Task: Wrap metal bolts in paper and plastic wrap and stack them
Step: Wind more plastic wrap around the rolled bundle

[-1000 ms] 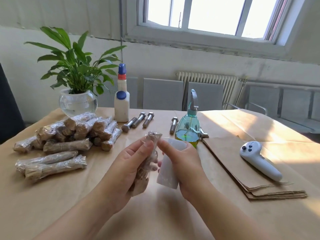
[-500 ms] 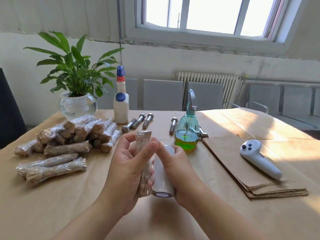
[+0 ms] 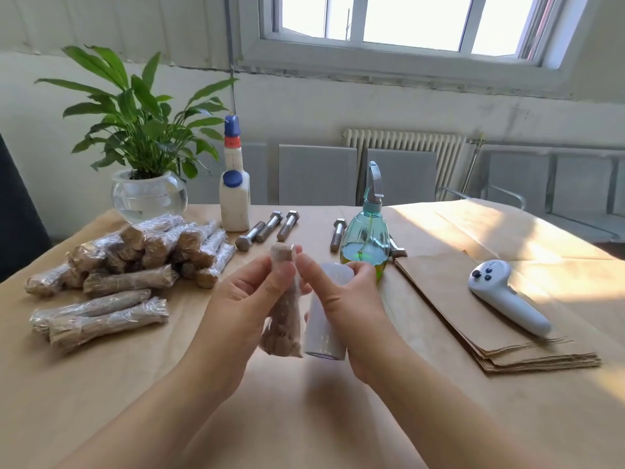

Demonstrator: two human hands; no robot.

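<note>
Left hand (image 3: 250,306) curled round a paper-wrapped bolt (image 3: 283,306), held near upright above the table (image 3: 101,384), thumb pressing its upper end. Bundle partly sheathed in clear film. Right hand (image 3: 348,309) gripping a roll of plastic wrap (image 3: 326,330), also upright, just beside the bundle and touching or nearly touching it; forefinger reaching across to the bundle's top.

Stack of finished wrapped bolts (image 3: 148,245) piled at left of the table, several more wrapped bolts (image 3: 101,313) lying singly in front of it. Bare bolts (image 3: 267,226) lying side by side behind the hands, near a white glue bottle (image 3: 234,198) with blue caps. One further bolt (image 3: 336,233) lying left of a teal spray bottle (image 3: 365,238) holding green-yellow liquid.

Stack of brown paper sheets (image 3: 473,319) at right, a white handheld controller (image 3: 504,296) resting on it. Potted plant (image 3: 145,143) in a glass bowl at rear left.

No legible writing, brand or label found on any bottle, roll or controller; print too small or not facing the camera.
</note>
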